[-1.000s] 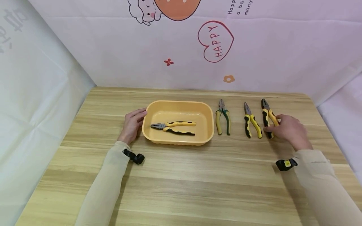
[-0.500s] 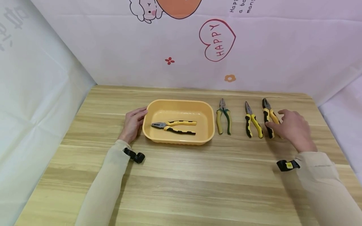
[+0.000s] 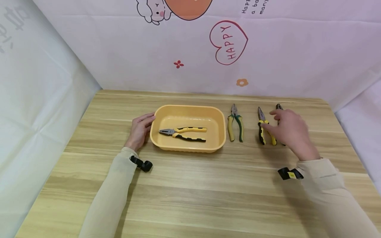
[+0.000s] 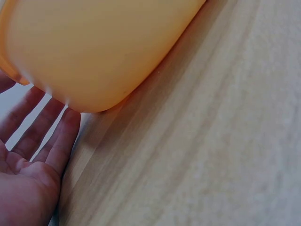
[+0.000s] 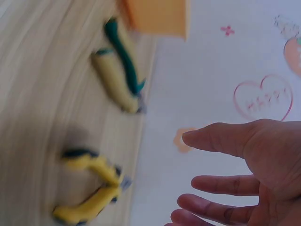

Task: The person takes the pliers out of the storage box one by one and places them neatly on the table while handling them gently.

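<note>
My left hand (image 3: 139, 132) touches the left end of a yellow plastic basin (image 3: 187, 149); in the left wrist view its fingers (image 4: 63, 134) reach out to the basin's outer wall. Inside the basin lie pliers (image 3: 183, 134) with yellow and black handles. On the right, my right hand (image 3: 290, 134) hovers with spread fingers and holds nothing. It is nearest to the yellow-and-black needle-nose pliers (image 3: 261, 115), its thumb overlapping their handles in the head view. Behind the hand, another pair of pliers (image 3: 279, 106) is mostly hidden, only the head and small parts showing.
Pliers with green and tan handles (image 3: 235, 120) lie between the basin and the needle-nose pliers. A printed white cloth (image 3: 134, 59) hangs behind the wooden table (image 3: 208, 198), and another stands along its left side.
My right hand has withdrawn from the rightmost pliers, leaving them on the table, and moved left over toward the needle-nose pliers. My left hand stays at the basin.
</note>
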`<act>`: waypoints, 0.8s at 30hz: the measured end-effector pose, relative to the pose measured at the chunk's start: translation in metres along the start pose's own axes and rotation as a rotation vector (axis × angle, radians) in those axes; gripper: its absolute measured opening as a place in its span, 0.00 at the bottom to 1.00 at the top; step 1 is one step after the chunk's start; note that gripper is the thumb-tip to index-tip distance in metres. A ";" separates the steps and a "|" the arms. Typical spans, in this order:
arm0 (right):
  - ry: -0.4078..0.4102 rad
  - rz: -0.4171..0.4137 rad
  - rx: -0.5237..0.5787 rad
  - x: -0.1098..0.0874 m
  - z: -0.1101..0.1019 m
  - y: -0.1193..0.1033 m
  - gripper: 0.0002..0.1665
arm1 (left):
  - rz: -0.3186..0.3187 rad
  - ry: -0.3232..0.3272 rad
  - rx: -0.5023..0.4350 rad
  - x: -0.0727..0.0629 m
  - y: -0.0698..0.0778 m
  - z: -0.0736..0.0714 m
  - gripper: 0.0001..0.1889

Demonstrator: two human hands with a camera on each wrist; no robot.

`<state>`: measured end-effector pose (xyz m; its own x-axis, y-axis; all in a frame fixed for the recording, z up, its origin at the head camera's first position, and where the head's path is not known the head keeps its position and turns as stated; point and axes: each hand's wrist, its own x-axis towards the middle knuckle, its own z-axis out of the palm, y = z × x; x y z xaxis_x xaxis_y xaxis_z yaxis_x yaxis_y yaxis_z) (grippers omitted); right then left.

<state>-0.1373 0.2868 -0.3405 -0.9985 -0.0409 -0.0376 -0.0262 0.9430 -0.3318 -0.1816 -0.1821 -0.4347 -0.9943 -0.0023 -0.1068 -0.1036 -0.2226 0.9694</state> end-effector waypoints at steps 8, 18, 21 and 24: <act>0.044 -0.086 0.010 -0.002 0.000 -0.040 0.32 | 0.001 -0.003 0.004 0.000 0.000 0.000 0.22; -0.001 -0.140 0.027 -0.003 0.005 -0.075 0.32 | 0.004 -0.010 0.002 0.001 -0.001 0.000 0.22; -0.012 -0.170 0.022 -0.001 0.007 -0.084 0.32 | 0.006 -0.011 -0.007 0.001 -0.001 -0.001 0.22; -0.037 -0.208 0.041 0.001 0.010 -0.093 0.32 | 0.004 -0.010 -0.014 0.001 -0.002 -0.001 0.22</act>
<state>-0.1350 0.1955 -0.3190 -0.9693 -0.2458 0.0018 -0.2286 0.8987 -0.3743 -0.1827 -0.1825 -0.4366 -0.9949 0.0062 -0.1010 -0.0996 -0.2363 0.9666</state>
